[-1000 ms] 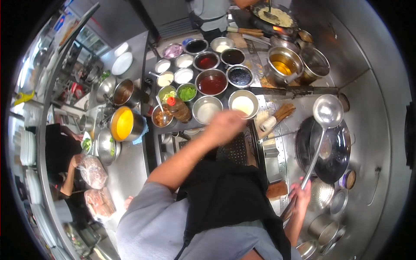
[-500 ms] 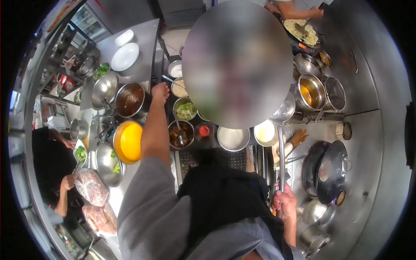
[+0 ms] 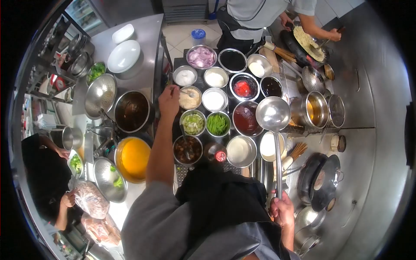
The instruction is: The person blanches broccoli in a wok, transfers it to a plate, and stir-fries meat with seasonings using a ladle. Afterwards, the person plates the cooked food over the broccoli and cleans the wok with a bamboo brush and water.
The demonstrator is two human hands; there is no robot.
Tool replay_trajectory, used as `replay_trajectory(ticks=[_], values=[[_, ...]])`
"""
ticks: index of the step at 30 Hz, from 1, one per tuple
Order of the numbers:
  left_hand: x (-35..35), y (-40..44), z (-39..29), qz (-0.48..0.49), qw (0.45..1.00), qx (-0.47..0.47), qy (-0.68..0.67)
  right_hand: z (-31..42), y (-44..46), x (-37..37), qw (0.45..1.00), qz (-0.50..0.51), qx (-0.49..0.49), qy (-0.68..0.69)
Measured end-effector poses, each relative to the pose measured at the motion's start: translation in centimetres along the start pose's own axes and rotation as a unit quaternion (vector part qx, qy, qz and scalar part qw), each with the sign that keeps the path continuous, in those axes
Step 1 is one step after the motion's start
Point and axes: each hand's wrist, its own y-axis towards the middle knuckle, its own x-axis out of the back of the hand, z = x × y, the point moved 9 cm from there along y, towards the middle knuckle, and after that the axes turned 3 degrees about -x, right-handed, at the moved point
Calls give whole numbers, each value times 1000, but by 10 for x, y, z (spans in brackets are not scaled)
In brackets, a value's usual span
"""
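Head view: our right hand (image 3: 284, 210) has its fingers wrapped round the metal ladle (image 3: 274, 115) handle; its scoop sits well beyond them, beside the dark-red sauce bowl (image 3: 234, 118). Judged rigid, scoop-heavy, slick if greasy; we'd grip firmly, nearer the scoop for balance. Our left hand (image 3: 169, 102) meets the slim spoon (image 3: 190, 92) in the tan-paste bowl (image 3: 190, 108), fingers bunched; pinched or merely touching, we cannot tell.

No legible text — none anywhere.

Spoon (image 3: 191, 93) in bowl (image 3: 200, 100), wok (image 3: 331, 173) right of bottle (image 3: 212, 151)
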Motion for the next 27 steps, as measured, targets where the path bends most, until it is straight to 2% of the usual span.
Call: replay_trajectory(ticks=[1,4,5,7,11,14,16,20,22,27], values=[[17,-2,-10,-73,997,-36,-10,3,-1,-4,1000,1,-4,-3],[29,15,-14,-121,990,7,-66,5,1,-14,1000,7,-9,-6],[25,24,-7,-123,990,8,-66,6,2,-17,1000,9,-8,-3],[7,42,8,-108,992,-53,-26,6,7,-20,1000,17,-8,-4],[-25,64,57,-102,992,-48,56,11,10,-31,999,31,-15,-15],[-38,69,84,-79,997,-8,14,11,10,-33,999,34,-25,-17],[-31,62,83,-95,988,71,-100,11,11,-34,999,34,-24,-19],[-20,57,100,-111,973,121,-160,10,16,-32,998,39,-20,-44],[-19,51,106,-91,962,176,-185,11,18,-33,998,41,-24,-52],[-2,38,73,-98,951,178,-232,16,31,-40,994,51,-21,-100]])
